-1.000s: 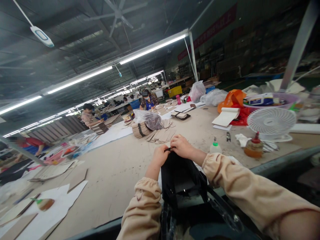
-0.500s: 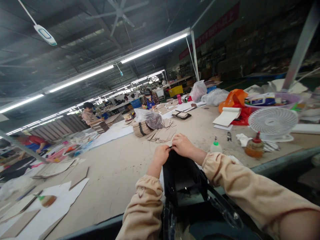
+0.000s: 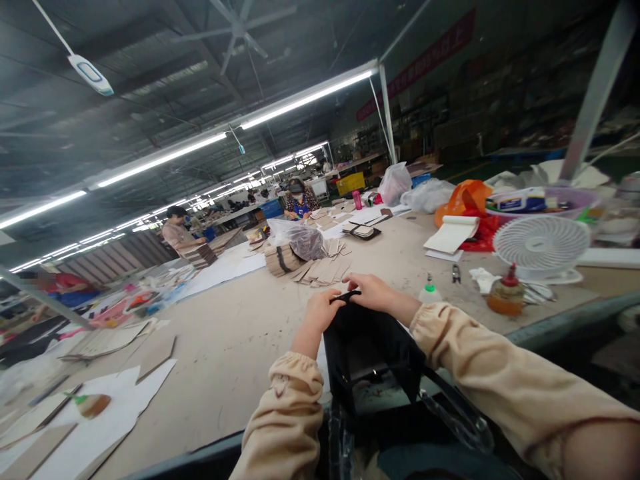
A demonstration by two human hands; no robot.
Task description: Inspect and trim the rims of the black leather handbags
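Faces a scuffed beige tabletop (image 3: 225, 347) under tube lights (image 3: 310, 99) in a dim hall (image 3: 150, 73); pinches the thin top edge of a boxy, smooth black bag (image 3: 365, 333) between left hand (image 3: 320, 315) and right hand (image 3: 373, 293), over the tabletop's near side.

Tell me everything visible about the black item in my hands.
The black item looks like a smooth bag, with an apparent strap at its right, partly in clear plastic. Your left hand and right hand pinch its far edge; it extends toward you at the front of the table. Its lower part is lost in shadow.
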